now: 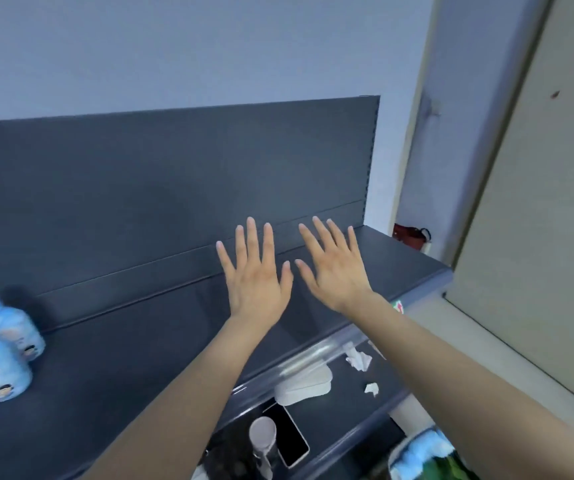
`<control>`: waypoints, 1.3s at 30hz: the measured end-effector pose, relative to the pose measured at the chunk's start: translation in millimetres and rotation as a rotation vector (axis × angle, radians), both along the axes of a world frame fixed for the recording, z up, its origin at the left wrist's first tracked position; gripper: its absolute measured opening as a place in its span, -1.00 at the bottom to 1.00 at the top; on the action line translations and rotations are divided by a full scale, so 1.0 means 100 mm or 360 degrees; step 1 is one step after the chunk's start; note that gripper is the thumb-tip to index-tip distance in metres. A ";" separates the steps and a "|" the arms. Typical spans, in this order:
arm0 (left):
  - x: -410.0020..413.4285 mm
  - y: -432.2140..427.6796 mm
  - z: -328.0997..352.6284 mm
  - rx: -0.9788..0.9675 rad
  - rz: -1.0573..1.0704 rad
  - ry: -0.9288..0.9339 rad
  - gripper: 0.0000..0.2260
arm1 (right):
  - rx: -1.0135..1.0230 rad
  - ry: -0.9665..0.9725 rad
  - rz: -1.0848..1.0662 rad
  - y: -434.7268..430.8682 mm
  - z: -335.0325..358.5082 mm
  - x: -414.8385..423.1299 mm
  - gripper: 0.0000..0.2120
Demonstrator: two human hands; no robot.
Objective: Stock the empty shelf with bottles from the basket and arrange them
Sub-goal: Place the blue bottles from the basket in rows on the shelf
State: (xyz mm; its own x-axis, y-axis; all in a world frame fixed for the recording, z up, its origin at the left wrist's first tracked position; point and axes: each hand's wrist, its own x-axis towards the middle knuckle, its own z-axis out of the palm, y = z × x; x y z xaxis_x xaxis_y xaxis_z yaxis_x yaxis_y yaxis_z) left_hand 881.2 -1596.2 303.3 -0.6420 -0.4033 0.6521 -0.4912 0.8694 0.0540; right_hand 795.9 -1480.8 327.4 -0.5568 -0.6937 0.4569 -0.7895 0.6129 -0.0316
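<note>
Both my hands are held out flat over the dark grey top shelf [122,358], fingers spread and holding nothing. My left hand [256,275] and my right hand [334,268] are side by side, thumbs almost touching, over the shelf's right half. Two light blue bottles [0,351] with white labels stand at the shelf's far left, one behind the other. At the bottom right corner, blurred light blue bottle tops [424,448] show in what looks like the basket; the basket itself is hard to make out.
The shelf's dark back panel [174,188] rises behind my hands. On the lower shelf lie a phone [289,434], a white lidded pack [304,382], crumpled tissues [358,358] and a pale bottle [263,441]. A beige door or cabinet [538,202] stands at right.
</note>
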 end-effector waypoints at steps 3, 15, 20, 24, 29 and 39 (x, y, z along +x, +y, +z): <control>-0.39 0.51 -0.04 0.0001 -0.0157 -0.0040 -0.40 | -0.0013 -0.0026 -0.0167 0.54 -0.08 -0.28 -0.40; -1.69 2.43 -0.56 -0.0003 -0.0543 -0.0284 -0.39 | 0.0014 -0.0162 -0.0543 2.63 -0.63 -1.26 -0.36; -1.99 2.91 -0.93 0.0009 -0.0708 -0.0433 -0.39 | 0.0076 -0.0306 -0.0641 3.16 -1.02 -1.49 -0.42; -2.19 3.11 -1.30 -0.0041 -0.0821 -0.0609 -0.40 | 0.0092 -0.0485 -0.0708 3.42 -1.38 -1.64 -0.42; -2.48 3.20 -1.79 -0.0018 -0.0938 -0.0865 -0.37 | 0.0206 -0.0636 -0.0833 3.60 -1.84 -1.84 -0.40; -2.96 3.15 -2.74 0.0105 -0.1011 -0.1282 -0.37 | 0.0519 -0.1003 -0.0983 3.75 -2.78 -2.28 -0.30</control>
